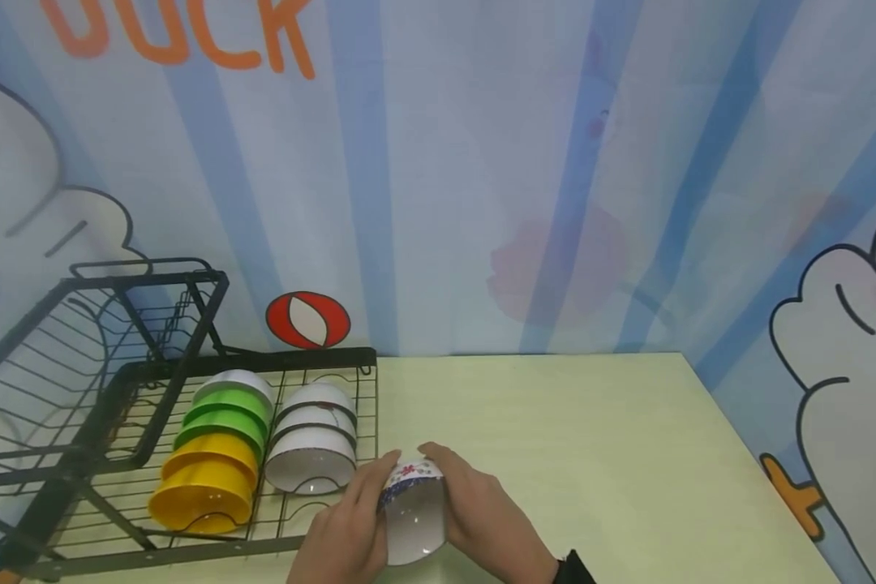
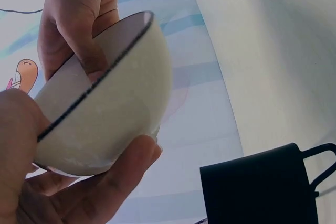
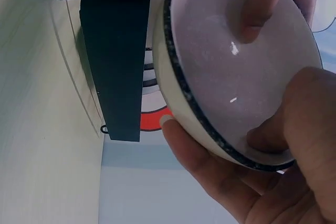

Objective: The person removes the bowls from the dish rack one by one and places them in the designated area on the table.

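Both hands hold one white bowl [image 1: 416, 523] in front of the body, just right of the dish rack's front corner. It has a dark blue rim and red flowers outside, and it is tipped with its hollow facing me. The left hand [image 1: 350, 523] grips its left side, and the right hand [image 1: 482, 511] grips its right side. In the right wrist view both thumbs press inside the bowl [image 3: 220, 56], while the right fingers lie along its outer wall. The left wrist view shows left fingers [image 2: 118, 182] under the bowl's outside.
A black wire dish rack [image 1: 153, 558] stands at left. One row in it holds a white bowl, green bowls [image 1: 226, 422] and yellow bowls [image 1: 200, 495]; the other holds white bowls [image 1: 310, 462]. The pale tabletop [image 1: 591, 438] extends right, with a printed cloth [image 1: 445, 203] behind.
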`<state>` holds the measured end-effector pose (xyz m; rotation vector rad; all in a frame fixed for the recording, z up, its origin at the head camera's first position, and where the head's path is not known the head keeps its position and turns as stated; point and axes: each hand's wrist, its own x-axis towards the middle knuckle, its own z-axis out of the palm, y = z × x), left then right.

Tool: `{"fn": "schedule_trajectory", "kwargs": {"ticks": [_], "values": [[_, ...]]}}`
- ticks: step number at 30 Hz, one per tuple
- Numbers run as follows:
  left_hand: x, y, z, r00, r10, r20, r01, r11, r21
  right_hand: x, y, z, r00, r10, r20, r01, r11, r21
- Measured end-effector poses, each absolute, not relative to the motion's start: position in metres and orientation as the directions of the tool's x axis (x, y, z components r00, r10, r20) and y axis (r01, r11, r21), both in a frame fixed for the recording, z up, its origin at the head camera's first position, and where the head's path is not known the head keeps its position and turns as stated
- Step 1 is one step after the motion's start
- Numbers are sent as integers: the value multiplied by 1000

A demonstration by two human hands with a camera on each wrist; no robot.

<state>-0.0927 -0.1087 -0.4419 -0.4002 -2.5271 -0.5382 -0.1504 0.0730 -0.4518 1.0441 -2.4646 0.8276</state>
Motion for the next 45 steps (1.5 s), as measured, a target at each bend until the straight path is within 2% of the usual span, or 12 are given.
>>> {"fn": "schedule_trajectory", "kwargs": {"ticks": [4,17,29,37,45], "values": [[-94,-108,-439,-804,174,568,378,887,265,-151,75,-450,-698,-521,491,-712,576,-401],[-97,-112,-442,-807,169,566,340,916,212,-159,82,-451,-742,-505,441,-668,616,-418],[-97,-111,-442,-846,162,508,307,927,216,-169,90,-458,-828,-452,331,-560,692,-455],[-93,-108,-440,-890,120,440,248,936,248,-177,102,-457,-882,-359,306,-471,708,-526],[-94,-105,-438,-906,113,409,233,938,256,-192,124,-462,-949,-219,225,-313,715,-625]]}}
